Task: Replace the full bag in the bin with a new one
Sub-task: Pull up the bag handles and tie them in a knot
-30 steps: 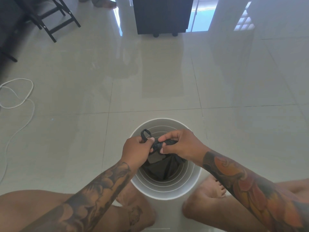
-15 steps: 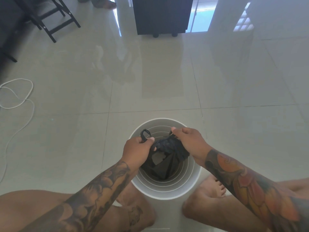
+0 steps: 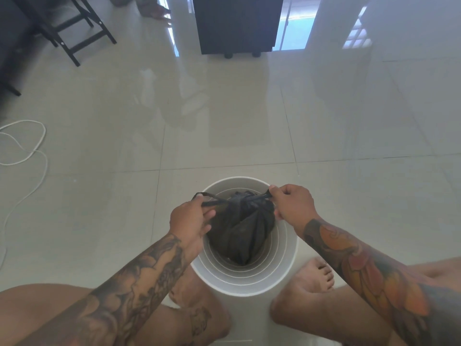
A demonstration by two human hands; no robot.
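Left hand (image 3: 192,218): closed, fingers and thumb curled round the left handle (image 3: 212,199) of the black bag (image 3: 240,228), a thin twisted strap that loops out beyond the knuckles. The hand sits over the left rim of the white bin (image 3: 287,273), forearm crossing the rim below it.

Between the hands: the black bag sits inside the bin, its neck gathered to a bunched point at the top, level with the two hands. The handles run out taut from that point, one to each hand. Below the gather the plastic falls in long folds toward the bin's bottom; the material is dark and slightly glossy. What the bag contains cannot be told. The bin's inner wall shows concentric ridges around the bag.

Right hand (image 3: 291,204): closed, pinching the right handle (image 3: 262,196) between thumb and fingertips, just inside the bin's right rim. The strap on this side is shorter and mostly hidden by the fingers.

The bin stands on a pale tiled floor (image 3: 249,121), between the person's bare feet. Far to the left of the left hand a white cable (image 3: 37,146) lies looped on the floor.
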